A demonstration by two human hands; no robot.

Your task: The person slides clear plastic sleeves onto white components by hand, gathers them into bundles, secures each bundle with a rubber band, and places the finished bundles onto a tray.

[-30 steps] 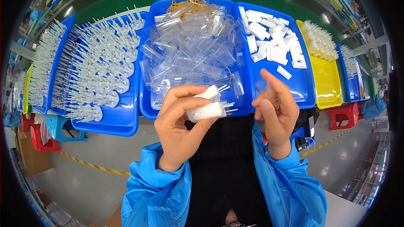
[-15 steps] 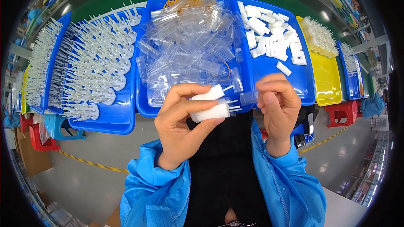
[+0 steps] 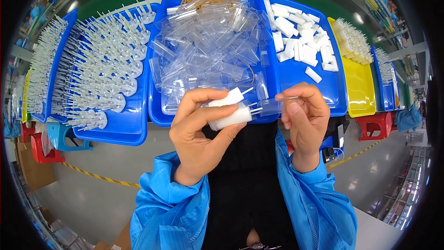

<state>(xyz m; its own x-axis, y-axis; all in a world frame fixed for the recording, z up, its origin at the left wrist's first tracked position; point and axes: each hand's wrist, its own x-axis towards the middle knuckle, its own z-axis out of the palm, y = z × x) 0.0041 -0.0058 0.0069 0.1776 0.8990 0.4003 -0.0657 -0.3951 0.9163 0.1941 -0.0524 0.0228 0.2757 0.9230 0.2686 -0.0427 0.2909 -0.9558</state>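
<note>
My left hand [image 3: 194, 129] grips a bundle of white foam blocks [image 3: 233, 118] between its thumb and fingers. Thin white sticks [image 3: 255, 110] poke out of the bundle on its right side. Opposite them, my right hand [image 3: 306, 118] pinches a small clear plastic sleeve [image 3: 272, 106] between thumb and fingertips. The sleeve's left end is at the lower stick tips; whether they are inside it, I cannot tell. Both hands are above the near edge of a blue tray [image 3: 159, 118] heaped with clear plastic sleeves [image 3: 208, 55].
Yellow rubber bands [image 3: 199, 0] lie at that tray's far end. On the right, a blue tray [image 3: 296, 76] holds loose white foam blocks [image 3: 303, 41], beside a yellow tray [image 3: 361, 99]. Left, another blue tray [image 3: 132, 127] carries several white pieces with upright sticks [image 3: 111, 60].
The sleeve in my right hand has come up and left, and its end now meets the stick tips. My left hand keeps its grip, with the bundle slightly higher.
</note>
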